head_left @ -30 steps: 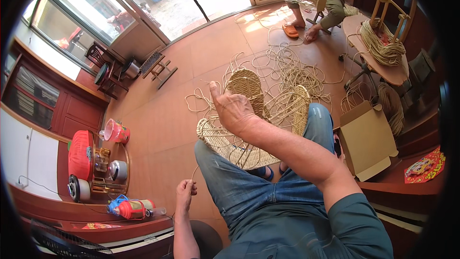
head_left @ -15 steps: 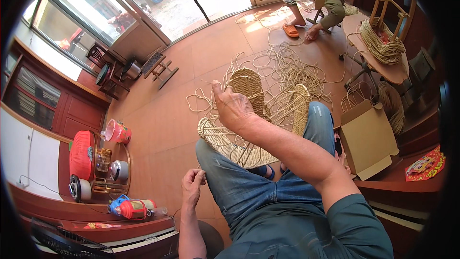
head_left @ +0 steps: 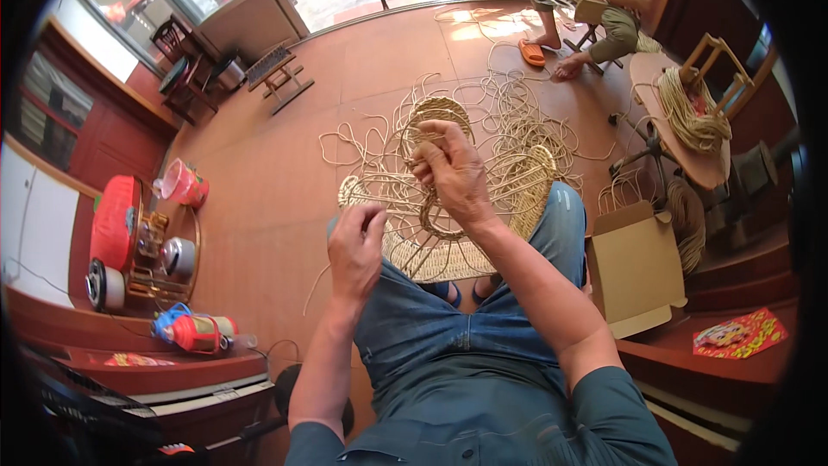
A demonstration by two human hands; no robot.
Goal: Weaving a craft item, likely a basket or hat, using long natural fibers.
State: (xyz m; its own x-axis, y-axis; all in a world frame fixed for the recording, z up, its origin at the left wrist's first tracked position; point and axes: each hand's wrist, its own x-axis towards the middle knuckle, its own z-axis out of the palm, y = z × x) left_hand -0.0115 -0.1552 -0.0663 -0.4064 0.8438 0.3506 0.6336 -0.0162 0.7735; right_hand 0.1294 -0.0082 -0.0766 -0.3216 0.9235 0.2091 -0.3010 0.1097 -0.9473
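A half-woven piece of pale straw cord (head_left: 444, 261) rests across my knees, its curved woven band nearest me and loose strands spanning its middle. Above its left end my left hand (head_left: 356, 250) is closed in a pinch on a cord (head_left: 316, 289), whose tail hangs beside my left knee. My right hand (head_left: 459, 174) is over the middle of the weave, fingers curled and pinched together on a strand. Just beyond it rises a round woven part (head_left: 442, 109), partly hidden by that hand. A darker braided loop (head_left: 429, 214) shows under my right wrist.
Loose cord (head_left: 526, 116) sprawls over the tiled floor ahead. An open cardboard box (head_left: 638, 267) stands by my right knee, near a round-topped stand (head_left: 716, 164) with coiled cord (head_left: 694, 112). Another person (head_left: 604, 13) sits at the far right, handling cord. A low stool (head_left: 278, 78) is far left.
My left hand has risen from beside my left thigh to the weave's left end. The right hand has shifted right and turned, fingers now curled inward. The view has tilted slightly.
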